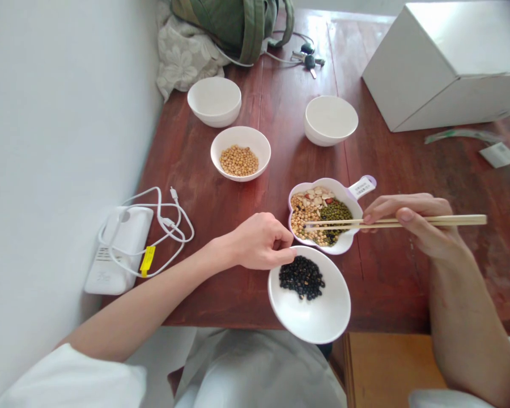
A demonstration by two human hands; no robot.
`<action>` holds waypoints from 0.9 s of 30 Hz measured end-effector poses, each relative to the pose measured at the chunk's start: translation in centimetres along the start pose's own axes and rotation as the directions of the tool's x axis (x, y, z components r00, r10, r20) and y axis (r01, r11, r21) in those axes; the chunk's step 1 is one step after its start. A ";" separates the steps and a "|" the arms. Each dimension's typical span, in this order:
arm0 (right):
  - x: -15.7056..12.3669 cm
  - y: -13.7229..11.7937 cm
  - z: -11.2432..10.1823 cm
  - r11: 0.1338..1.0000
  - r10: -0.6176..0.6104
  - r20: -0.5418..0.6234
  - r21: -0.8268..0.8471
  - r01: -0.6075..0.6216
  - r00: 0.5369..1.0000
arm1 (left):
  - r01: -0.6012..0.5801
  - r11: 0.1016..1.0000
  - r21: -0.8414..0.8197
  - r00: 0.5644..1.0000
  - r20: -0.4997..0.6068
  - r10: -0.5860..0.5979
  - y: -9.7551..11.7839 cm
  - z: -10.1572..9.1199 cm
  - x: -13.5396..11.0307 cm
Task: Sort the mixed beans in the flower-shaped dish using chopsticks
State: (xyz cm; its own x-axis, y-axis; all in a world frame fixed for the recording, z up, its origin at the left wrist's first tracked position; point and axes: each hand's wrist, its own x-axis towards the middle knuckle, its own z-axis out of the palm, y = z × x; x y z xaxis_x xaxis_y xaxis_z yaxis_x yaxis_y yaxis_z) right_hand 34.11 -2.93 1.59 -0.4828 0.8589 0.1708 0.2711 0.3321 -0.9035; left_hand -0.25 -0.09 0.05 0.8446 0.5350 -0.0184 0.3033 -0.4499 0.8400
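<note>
My right hand (412, 224) is closed round a pair of wooden chopsticks (433, 221), whose tips reach left over a flower-shaped dish (343, 242) of mixed beans and nuts. My left hand (261, 241) is curled on the left rim of a white bowl (318, 317) holding black beans; this bowl hangs partly over the table's front edge. Further back stands a white bowl of yellow soybeans (240, 153).
Two empty white bowls (215, 101) (330, 119) stand behind. A white box (446, 62) fills the back right. A white device with a coiled cable (123, 246) lies at left by the wall. A green backpack (233, 22) and keys (308, 56) are at the back.
</note>
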 end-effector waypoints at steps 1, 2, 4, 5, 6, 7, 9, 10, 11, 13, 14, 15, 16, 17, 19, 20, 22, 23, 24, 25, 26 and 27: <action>0.0 0.0 0.0 1.000 0.005 0.000 -0.001 -0.005 1.000 | -0.001 1.000 0.002 1.000 -0.002 0.001 0.0 0.0 0.0; 0.0 0.0 0.0 1.000 0.008 0.001 -0.003 -0.008 1.000 | -0.003 1.000 0.003 1.000 -0.002 0.003 0.0 0.0 0.0; 0.0 0.0 0.1 1.000 0.003 0.007 -0.003 -0.003 1.000 | -0.006 1.000 0.004 1.000 -0.004 0.006 0.0 0.0 0.0; 0.1 0.0 0.1 1.000 -0.003 0.008 -0.002 0.003 1.000 | -0.006 1.000 0.003 1.000 -0.005 0.006 0.0 0.0 0.0; 0.2 0.0 0.1 1.000 -0.010 0.009 -0.001 0.010 1.000 | -0.006 1.000 0.001 1.000 -0.004 0.006 0.0 0.0 0.0; 0.2 0.0 0.1 1.000 -0.016 0.007 -0.001 0.016 1.000 | -0.006 1.000 0.000 1.000 -0.003 0.006 0.0 0.0 0.0; 0.4 -0.1 0.2 1.000 -0.025 0.000 -0.008 0.025 1.000 | -0.008 1.000 -0.002 1.000 -0.003 0.008 0.0 0.0 0.0; 0.5 -0.1 0.2 1.000 -0.028 -0.003 -0.014 0.028 1.000 | -0.009 1.000 -0.002 1.000 -0.003 0.009 -0.1 0.0 -0.1; 0.5 -0.2 0.3 0.999 -0.031 -0.006 -0.018 0.031 1.000 | -0.010 1.000 -0.001 1.000 -0.004 0.010 -0.1 0.0 -0.1; 0.6 -0.2 0.3 0.999 -0.032 -0.011 -0.016 0.032 0.999 | -0.008 1.000 0.000 1.000 -0.007 0.008 -0.1 0.0 0.0; 0.5 -0.3 0.4 0.999 -0.033 -0.014 -0.010 0.033 0.999 | -0.006 1.000 0.000 1.000 -0.007 0.006 -0.1 0.0 0.0; 0.5 -0.3 0.4 0.999 -0.034 -0.018 -0.004 0.034 0.999 | -0.004 1.000 -0.002 1.000 -0.008 0.004 -0.1 0.0 0.0; 0.5 -0.3 0.4 0.999 -0.035 -0.023 0.004 0.035 0.999 | -0.002 1.000 -0.004 1.000 -0.007 0.002 -0.1 0.0 0.0; 0.5 -0.3 0.3 0.999 -0.036 -0.026 0.009 0.036 0.999 | -0.001 1.000 -0.007 1.000 -0.006 0.001 -0.1 0.0 0.0; 0.4 -0.2 0.3 0.999 -0.038 -0.036 0.015 0.039 0.999 | -0.001 1.000 -0.011 1.000 -0.005 0.001 0.0 0.0 0.0; 0.3 -0.2 0.2 0.999 -0.038 -0.042 0.017 0.039 0.998 | 0.000 1.000 -0.010 1.000 -0.005 0.000 0.0 -0.1 0.0; 0.3 0.0 0.2 0.999 -0.035 -0.051 0.016 0.036 0.998 | 0.001 1.000 -0.009 1.000 -0.005 -0.001 0.0 0.0 -0.1; 0.3 0.0 0.1 0.999 -0.034 -0.052 0.014 0.035 0.998 | 0.002 1.000 -0.008 1.000 -0.006 -0.002 0.0 0.0 -0.1; 0.3 0.1 0.1 0.999 -0.032 -0.054 0.011 0.033 0.998 | 0.001 1.000 -0.008 1.000 -0.007 -0.001 -0.1 0.0 -0.1; 0.3 0.1 0.1 1.000 -0.029 -0.054 0.006 0.030 0.998 | 0.000 1.000 -0.008 1.000 -0.007 0.000 -0.1 0.0 -0.1; 0.3 0.1 0.1 1.000 -0.027 -0.053 0.004 0.027 0.998 | -0.002 1.000 -0.008 1.000 -0.008 0.002 -0.1 0.0 -0.1; 0.3 0.1 0.1 1.000 -0.024 -0.051 0.003 0.024 0.998 | -0.005 1.000 -0.007 1.000 -0.009 0.005 -0.1 0.0 -0.1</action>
State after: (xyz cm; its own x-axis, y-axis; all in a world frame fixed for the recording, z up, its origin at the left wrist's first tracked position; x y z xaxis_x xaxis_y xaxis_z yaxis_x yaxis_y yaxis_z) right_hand 33.85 -2.67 1.54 -0.4463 0.8693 0.2122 0.2571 0.3517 -0.9001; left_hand -0.31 -0.11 -0.05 0.8419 0.5396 -0.0095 0.2961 -0.4472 0.8440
